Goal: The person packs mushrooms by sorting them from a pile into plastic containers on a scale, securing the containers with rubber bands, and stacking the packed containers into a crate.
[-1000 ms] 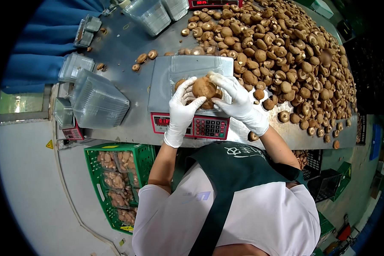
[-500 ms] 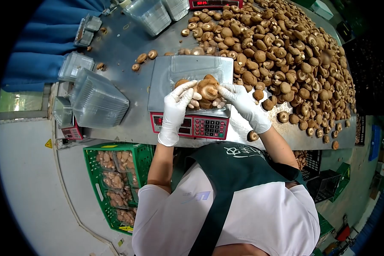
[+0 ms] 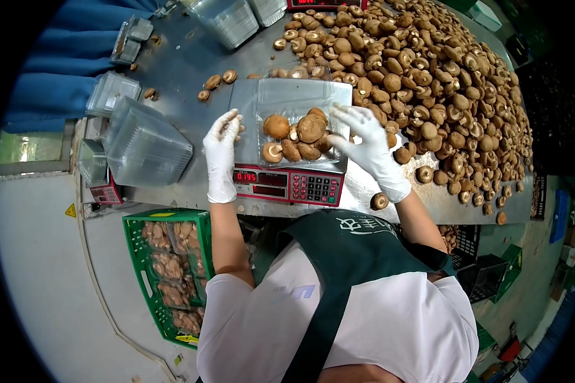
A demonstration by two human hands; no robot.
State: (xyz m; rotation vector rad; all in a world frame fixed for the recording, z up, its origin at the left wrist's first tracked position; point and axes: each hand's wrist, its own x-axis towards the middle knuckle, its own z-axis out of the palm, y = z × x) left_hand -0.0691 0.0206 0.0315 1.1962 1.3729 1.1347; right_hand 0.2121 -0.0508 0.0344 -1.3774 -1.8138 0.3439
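Observation:
On the steel plate of a digital scale (image 3: 241, 102) rests a clear plastic tray (image 3: 329, 159) with its lid (image 3: 294, 94) folded back. Several brown shiitake mushrooms (image 3: 310, 129) lie in the tray. My left hand (image 3: 221, 156), in a white glove, is raised at the scale's left edge, apart from the tray, its fingers stretched and nothing visible in them. At the tray's right side is my gloved right hand (image 3: 372, 150), open, thumb and fingers apart. Its thumb is close to the mushrooms at that edge; I cannot tell if it touches. The red display (image 3: 246, 177) is lit.
A large shiitake heap (image 3: 441, 96) covers the table's right side. Nested clear trays (image 3: 148, 150) stand at the left, and more trays (image 3: 223, 22) at the back. Below the left edge, a green crate (image 3: 150, 287) holds packed mushrooms. A loose mushroom (image 3: 379, 201) lies near the front edge.
Both hands have let go of the mushrooms in the tray. My left hand has moved left off the tray, and my right hand has drawn slightly right and opened.

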